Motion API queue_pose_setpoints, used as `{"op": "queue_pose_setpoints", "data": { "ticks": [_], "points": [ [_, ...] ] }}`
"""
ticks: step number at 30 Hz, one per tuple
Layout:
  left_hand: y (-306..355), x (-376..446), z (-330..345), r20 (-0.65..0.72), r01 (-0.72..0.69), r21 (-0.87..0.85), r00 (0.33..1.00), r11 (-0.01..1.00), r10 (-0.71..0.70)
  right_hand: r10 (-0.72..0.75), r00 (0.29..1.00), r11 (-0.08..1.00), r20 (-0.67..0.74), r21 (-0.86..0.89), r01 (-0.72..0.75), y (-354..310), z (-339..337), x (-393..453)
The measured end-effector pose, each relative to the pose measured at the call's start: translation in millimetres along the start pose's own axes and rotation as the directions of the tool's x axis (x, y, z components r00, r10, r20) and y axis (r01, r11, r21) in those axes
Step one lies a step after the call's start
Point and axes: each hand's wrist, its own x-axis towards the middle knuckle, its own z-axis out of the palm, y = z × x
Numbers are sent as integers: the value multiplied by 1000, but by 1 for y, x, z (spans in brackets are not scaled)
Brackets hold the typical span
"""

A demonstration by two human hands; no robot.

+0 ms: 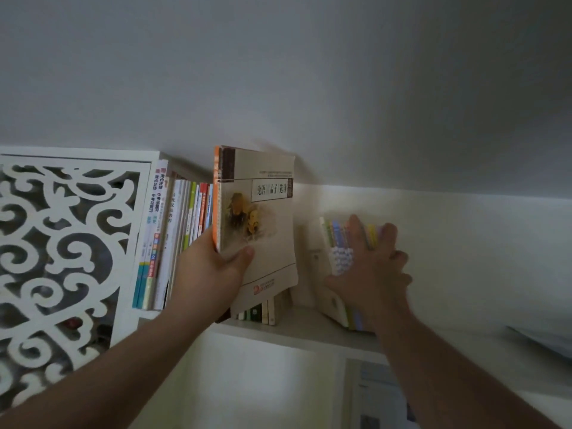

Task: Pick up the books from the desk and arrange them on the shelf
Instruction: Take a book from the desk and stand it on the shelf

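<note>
Your left hand grips beige book upright above shelf, thumb on cover. Your right hand, fingers spread flat, presses leaning books rightward.

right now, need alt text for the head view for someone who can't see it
A person's left hand grips a beige book with others behind it, upright at a white shelf, while the right hand presses open fingers against a leaning stack of books. More books stand to the left beside a carved white panel.
</note>
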Motion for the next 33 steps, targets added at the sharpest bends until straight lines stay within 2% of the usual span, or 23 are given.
{"op": "queue_pose_setpoints", "data": {
  "ticks": [5, 9, 11, 15, 18, 22, 25, 29, 33],
  "points": [
    [-2, -2, 55, -3, -45, -5, 999, 999, 45, 36, 999, 999, 1, -29, -36, 35, -15, -2],
    [-16, -7, 103, -33, 0, 177, 999, 984, 6, -15, 1000, 1000, 22, -12, 15, 33, -13, -4],
    [-23, -14, 114, -18, -83, 287, 996, 954, 91, -35, 999, 999, 24, -18, 36, 26, -9, -5],
    [-44, -13, 102, 113, -266, 305, 963, 914, 243, -75, 997, 997, 32, -5, 75, 6, 1, -1],
    [-73, -3, 85, 193, -386, 434, 922, 814, 335, -121, 992, 992, 45, 32, 120, -21, 14, -2],
    [-87, 7, 85, 142, -343, 494, 938, 799, 315, -108, 994, 990, -15, 90, 109, -51, 35, -5],
    [-88, 10, 89, 123, -377, 521, 921, 766, 370, -156, 986, 988, -63, -1, 156, -48, 43, -8],
    [-99, 11, 77, 226, -472, 458, 881, 753, 415, -199, 980, 978, -16, -61, 198, -37, 43, -10],
    [-91, 12, 70, 256, -400, 528, 916, 750, 308, -249, 968, 968, 19, -27, 250, -25, 40, -10]
  ]
}}
